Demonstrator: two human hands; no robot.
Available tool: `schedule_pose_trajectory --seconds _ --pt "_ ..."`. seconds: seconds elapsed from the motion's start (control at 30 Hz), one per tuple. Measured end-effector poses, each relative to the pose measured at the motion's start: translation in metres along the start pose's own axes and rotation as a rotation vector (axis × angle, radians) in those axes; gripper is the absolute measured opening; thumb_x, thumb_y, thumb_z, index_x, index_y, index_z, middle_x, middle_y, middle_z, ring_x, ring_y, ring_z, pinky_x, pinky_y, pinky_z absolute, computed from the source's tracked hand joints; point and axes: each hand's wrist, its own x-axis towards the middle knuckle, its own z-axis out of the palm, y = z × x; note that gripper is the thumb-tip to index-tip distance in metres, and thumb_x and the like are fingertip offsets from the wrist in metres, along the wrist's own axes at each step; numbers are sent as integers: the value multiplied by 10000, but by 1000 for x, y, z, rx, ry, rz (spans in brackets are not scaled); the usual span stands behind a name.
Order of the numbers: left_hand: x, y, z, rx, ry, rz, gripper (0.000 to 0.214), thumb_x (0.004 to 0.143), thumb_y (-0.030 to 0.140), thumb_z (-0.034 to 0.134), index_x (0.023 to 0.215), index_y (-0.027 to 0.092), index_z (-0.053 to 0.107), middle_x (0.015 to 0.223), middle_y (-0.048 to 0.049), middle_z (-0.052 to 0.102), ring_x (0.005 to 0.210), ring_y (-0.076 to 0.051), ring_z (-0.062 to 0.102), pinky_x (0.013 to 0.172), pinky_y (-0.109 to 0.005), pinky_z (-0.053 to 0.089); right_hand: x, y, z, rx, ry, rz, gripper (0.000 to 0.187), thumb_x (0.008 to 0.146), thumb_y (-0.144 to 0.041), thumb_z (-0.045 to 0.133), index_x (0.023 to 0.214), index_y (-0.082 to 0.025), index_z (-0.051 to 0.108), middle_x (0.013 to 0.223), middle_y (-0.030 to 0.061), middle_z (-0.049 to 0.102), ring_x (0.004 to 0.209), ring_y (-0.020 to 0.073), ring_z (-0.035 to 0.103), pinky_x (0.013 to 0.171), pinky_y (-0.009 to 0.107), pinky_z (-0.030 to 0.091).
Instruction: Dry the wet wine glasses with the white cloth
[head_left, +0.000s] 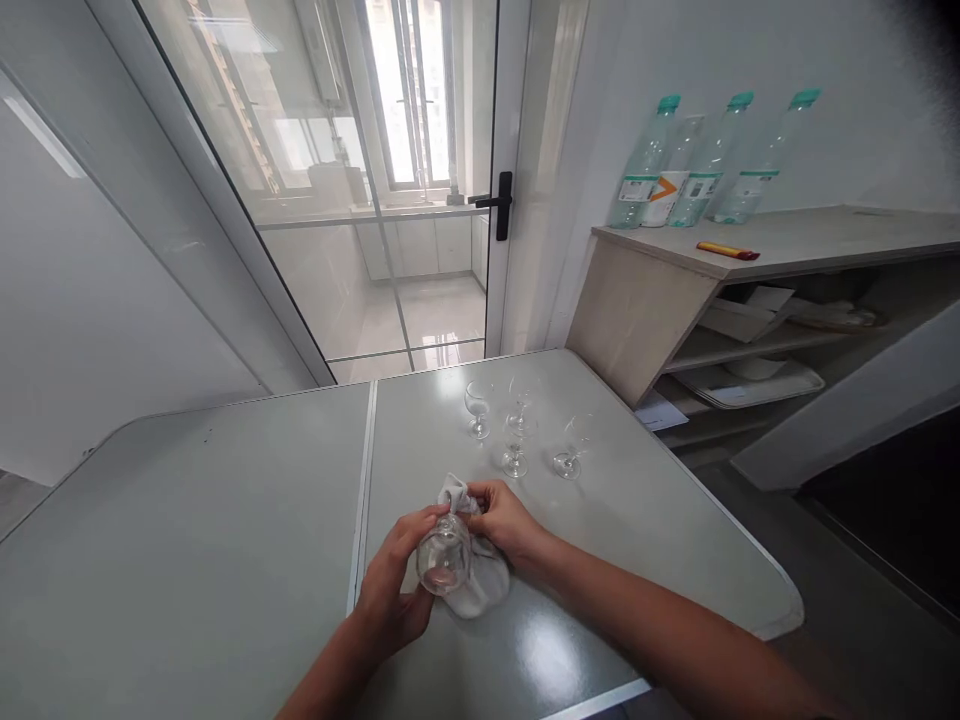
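My left hand (391, 590) is closed around a clear stemmed glass (444, 558), held over the grey table (225, 520) with its base toward me. My right hand (504, 518) pinches a white cloth (480, 585) that is bunched against the glass and hangs under it. Three more clear stemmed glasses stand upright on the table just beyond my hands: one (478, 405) at the left, one (517, 430) in the middle, one (571, 448) at the right.
A wooden shelf unit (645, 300) stands at the right, with several plastic bottles (705, 160) and a red-yellow pen (726, 250) on top and papers and a tray below. A glass door (360, 200) with a black handle (501, 204) lies ahead.
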Motion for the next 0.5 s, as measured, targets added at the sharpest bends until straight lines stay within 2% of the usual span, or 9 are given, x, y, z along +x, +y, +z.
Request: schedule_pose_trajectory --seconds 0.1,0.13,0.17,0.23,0.33,0.43,0.5 --pt "-3 -1 1 -8 110 -124 536 918 238 677 1421 254 496 1342 -145 658 1220 -294 667 963 -455 618 -3 -9 0 -298 167 -148 160 769 -254 768 892 -161 725 795 0 665 746 171 580 718 278 443" --pt "-4 -2 2 -11 141 -163 548 915 236 682 1427 258 487 1348 -138 655 1225 -296 666 961 -460 622 -5 -13 1 -390 176 -223 167 792 -203 721 957 -178 724 861 9 678 802 183 595 768 288 455" --pt "-4 -2 2 -18 163 -191 561 918 231 678 1439 265 473 1357 -130 650 1230 -295 664 960 -464 625 -6 -17 2 -467 137 -304 230 812 -155 669 1032 -196 717 935 20 688 866 193 607 824 299 461" --pt "-4 -2 2 -48 154 -215 580 925 222 666 1460 284 453 1375 -113 641 1231 -285 664 961 -463 629 -9 -23 4 -569 -40 -448 350 835 -83 569 1129 -224 697 1052 44 688 981 206 611 915 318 456" --pt "-2 -1 1 -100 66 -201 592 923 236 672 1473 296 461 1377 -108 642 1224 -281 665 969 -450 628 -9 -24 4 -634 -291 -527 329 851 -66 510 1051 -223 718 1022 60 695 1002 212 611 941 335 461" --pt "0 0 2 -188 45 -221 570 912 298 698 1449 291 507 1350 -120 658 1237 -300 653 981 -463 621 -6 -18 1 -586 -360 -516 265 869 -110 520 980 -220 734 930 45 701 899 197 612 880 319 479" --pt "1 1 4 -259 111 -261 540 898 365 721 1404 276 556 1321 -130 670 1220 -315 661 974 -478 623 -5 -13 0 -545 -330 -494 228 883 -150 530 907 -220 746 822 24 679 801 182 592 817 298 476"
